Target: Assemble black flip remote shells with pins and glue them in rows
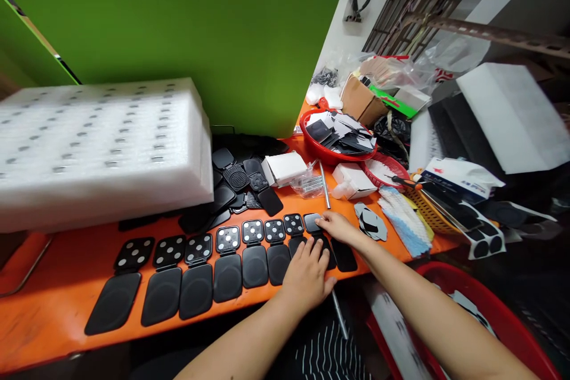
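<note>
Two bare hands were at the right end of a row of black folding pieces on an orange table [57, 332]. The left hand [307, 273] lay palm down over the panels there, its fingers slightly parted and stretched forward, its thumb out to the side. The right hand [337, 227] had its fingertips drawn together at the edge of a smooth grey square pad [313, 223], which sat at the top of one piece, just beyond the left fingers; whether they pinched it or only pressed on it, I could not tell.

Left of that pad, seven rounded black squares [228, 239] each showed five pale round dots, hinged to matte black panels [227, 278] with rounded corners. Near the right forearm lay a loose heap of flat grey pads [370, 222], beside a soft blue-and-white cloth [405, 222]. Behind stood a shiny metal rod [325, 187], lying flat, a glossy red plastic basin [327, 154] of thin sheets, and a white foam block [102, 178] with slits.
</note>
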`<action>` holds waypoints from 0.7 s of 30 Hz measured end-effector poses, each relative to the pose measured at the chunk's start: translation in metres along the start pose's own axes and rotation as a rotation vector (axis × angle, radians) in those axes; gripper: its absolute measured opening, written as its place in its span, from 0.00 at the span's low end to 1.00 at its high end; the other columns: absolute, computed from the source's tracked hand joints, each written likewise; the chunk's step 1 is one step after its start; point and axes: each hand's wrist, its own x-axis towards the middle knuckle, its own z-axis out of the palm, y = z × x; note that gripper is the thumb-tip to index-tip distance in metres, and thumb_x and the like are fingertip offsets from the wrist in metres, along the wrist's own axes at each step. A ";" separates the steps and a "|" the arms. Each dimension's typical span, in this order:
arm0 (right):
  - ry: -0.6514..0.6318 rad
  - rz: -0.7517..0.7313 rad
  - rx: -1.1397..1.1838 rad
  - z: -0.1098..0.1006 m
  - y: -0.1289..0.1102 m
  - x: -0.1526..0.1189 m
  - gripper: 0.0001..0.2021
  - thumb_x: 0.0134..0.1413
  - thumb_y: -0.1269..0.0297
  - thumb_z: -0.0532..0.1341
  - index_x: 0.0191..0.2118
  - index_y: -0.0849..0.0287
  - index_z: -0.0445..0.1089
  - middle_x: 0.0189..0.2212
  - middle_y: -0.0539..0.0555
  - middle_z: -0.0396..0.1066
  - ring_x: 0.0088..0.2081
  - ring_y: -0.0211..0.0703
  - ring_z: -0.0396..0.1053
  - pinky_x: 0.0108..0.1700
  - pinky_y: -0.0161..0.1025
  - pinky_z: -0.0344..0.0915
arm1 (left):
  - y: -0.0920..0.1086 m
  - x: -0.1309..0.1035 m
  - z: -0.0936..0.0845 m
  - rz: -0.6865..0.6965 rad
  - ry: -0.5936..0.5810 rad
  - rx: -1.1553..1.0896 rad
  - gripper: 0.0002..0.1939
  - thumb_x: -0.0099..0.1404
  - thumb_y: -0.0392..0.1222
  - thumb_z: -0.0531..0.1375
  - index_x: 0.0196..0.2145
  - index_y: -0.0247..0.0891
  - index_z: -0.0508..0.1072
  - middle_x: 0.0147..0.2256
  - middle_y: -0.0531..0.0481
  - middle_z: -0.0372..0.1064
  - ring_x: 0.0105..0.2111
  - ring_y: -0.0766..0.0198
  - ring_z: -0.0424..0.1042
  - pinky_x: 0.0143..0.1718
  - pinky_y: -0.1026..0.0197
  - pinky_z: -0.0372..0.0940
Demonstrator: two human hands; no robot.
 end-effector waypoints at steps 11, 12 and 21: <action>0.102 0.042 -0.244 -0.008 -0.013 -0.002 0.15 0.52 0.52 0.60 0.27 0.60 0.69 0.27 0.60 0.72 0.33 0.50 0.69 0.34 0.40 0.59 | 0.000 0.000 0.000 0.000 -0.001 0.014 0.31 0.62 0.58 0.51 0.56 0.35 0.63 0.59 0.41 0.57 0.59 0.48 0.54 0.58 0.47 0.51; 0.122 0.033 -0.249 -0.007 -0.013 -0.007 0.14 0.53 0.53 0.58 0.30 0.60 0.70 0.29 0.61 0.73 0.36 0.50 0.69 0.37 0.41 0.60 | 0.000 0.000 0.000 0.000 -0.002 0.014 0.31 0.62 0.58 0.51 0.56 0.35 0.63 0.59 0.41 0.57 0.59 0.48 0.54 0.58 0.47 0.51; 0.051 -0.387 -0.106 0.017 -0.004 -0.046 0.20 0.61 0.62 0.47 0.51 0.62 0.69 0.54 0.59 0.65 0.57 0.47 0.61 0.60 0.47 0.55 | 0.001 0.001 0.001 0.022 -0.001 0.025 0.33 0.62 0.57 0.53 0.59 0.34 0.58 0.59 0.38 0.57 0.60 0.48 0.53 0.58 0.47 0.52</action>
